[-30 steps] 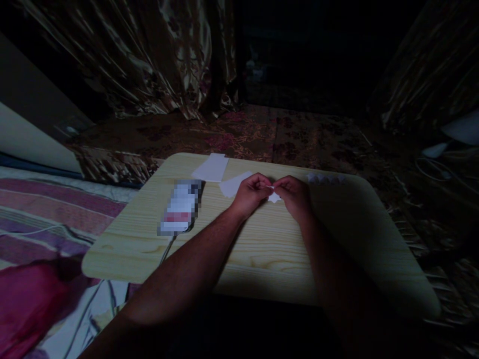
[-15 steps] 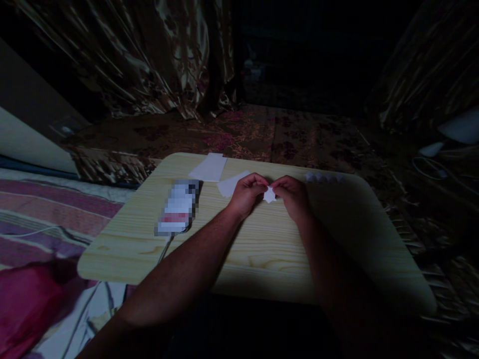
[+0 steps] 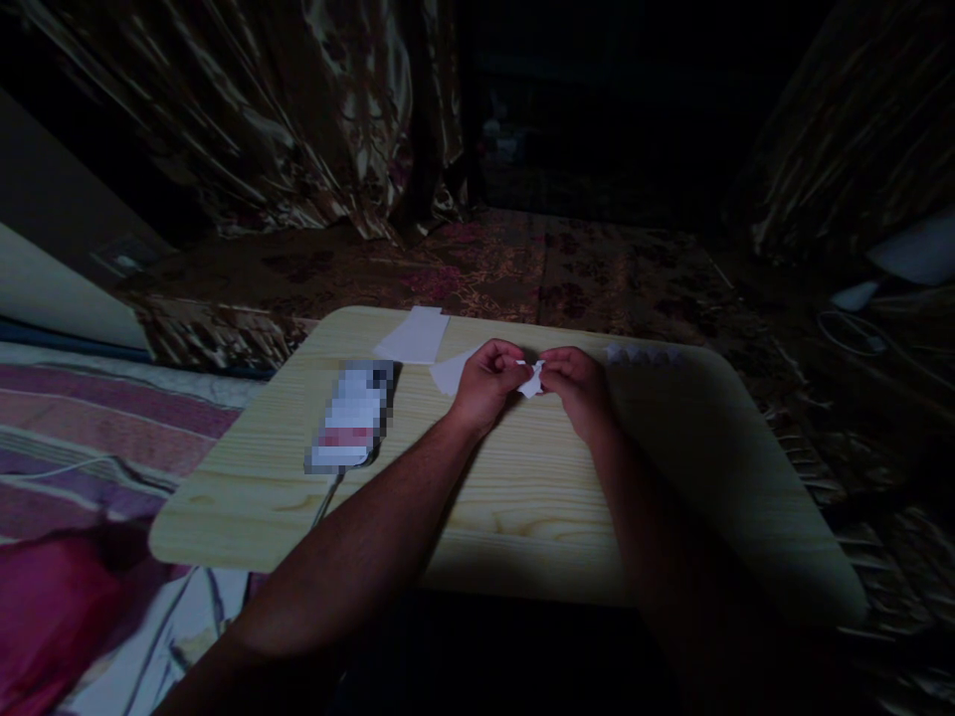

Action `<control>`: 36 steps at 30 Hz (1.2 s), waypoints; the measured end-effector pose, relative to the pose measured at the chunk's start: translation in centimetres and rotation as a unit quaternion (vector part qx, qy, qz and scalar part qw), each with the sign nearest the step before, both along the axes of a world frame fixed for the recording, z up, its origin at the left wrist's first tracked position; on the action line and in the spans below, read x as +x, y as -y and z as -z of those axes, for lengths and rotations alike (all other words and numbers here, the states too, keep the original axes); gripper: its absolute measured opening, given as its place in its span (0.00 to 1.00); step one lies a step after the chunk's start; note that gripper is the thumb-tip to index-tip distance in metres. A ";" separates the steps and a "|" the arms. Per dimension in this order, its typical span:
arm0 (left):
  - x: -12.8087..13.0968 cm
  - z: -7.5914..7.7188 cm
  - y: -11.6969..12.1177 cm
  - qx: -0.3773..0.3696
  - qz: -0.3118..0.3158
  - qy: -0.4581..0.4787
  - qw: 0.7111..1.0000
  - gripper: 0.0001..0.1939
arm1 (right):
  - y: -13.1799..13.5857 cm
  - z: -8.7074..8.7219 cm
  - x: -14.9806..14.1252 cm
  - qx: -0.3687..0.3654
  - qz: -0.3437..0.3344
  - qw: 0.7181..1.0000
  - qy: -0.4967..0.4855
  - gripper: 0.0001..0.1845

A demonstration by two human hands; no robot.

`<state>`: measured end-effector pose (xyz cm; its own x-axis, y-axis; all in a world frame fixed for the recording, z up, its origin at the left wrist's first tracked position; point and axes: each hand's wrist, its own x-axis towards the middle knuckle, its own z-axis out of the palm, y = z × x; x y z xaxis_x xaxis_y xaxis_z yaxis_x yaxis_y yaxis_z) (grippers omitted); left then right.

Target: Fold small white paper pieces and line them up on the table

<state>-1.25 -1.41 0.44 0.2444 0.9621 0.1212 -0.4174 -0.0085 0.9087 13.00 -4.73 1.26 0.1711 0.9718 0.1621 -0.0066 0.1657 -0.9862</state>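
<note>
Between my two hands is a small folded piece of white paper (image 3: 531, 382), held just above the table's middle. My left hand (image 3: 487, 386) pinches its left side with thumb and fingers. On the other side, my right hand (image 3: 574, 383) is closed on the right part of the same paper. Fingers cover much of it, so its exact shape is hard to make out. A white paper sheet (image 3: 450, 374) lies partly behind my left hand. Several small folded paper pieces (image 3: 643, 355) stand in a row beyond my right hand.
More white sheets (image 3: 415, 335) lie at the far edge of the light wooden table (image 3: 522, 497). A phone-like object (image 3: 350, 413), blurred out, sits at the left with a cable (image 3: 326, 500). Left of the table is a striped bedcover (image 3: 186, 413); a patterned cloth (image 3: 440, 268) lies behind.
The folded paper has turned and tilted between my fingers, and less of its pointed outline shows. Both hands keep hold of it in nearly the same place.
</note>
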 end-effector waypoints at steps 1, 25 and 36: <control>0.0 0.0 0.0 0.000 -0.001 -0.003 1.000 0.17 | 0.0 0.1 0.0 -0.013 -0.004 1.000 -0.014 0.13; 0.1 0.0 0.1 0.017 -0.007 -0.043 0.999 0.20 | -0.1 0.3 0.0 0.018 0.043 0.995 0.092 0.06; 0.1 -0.1 0.4 0.011 -0.008 -0.048 0.999 0.20 | 0.1 0.2 -0.1 0.023 0.045 0.992 0.118 0.03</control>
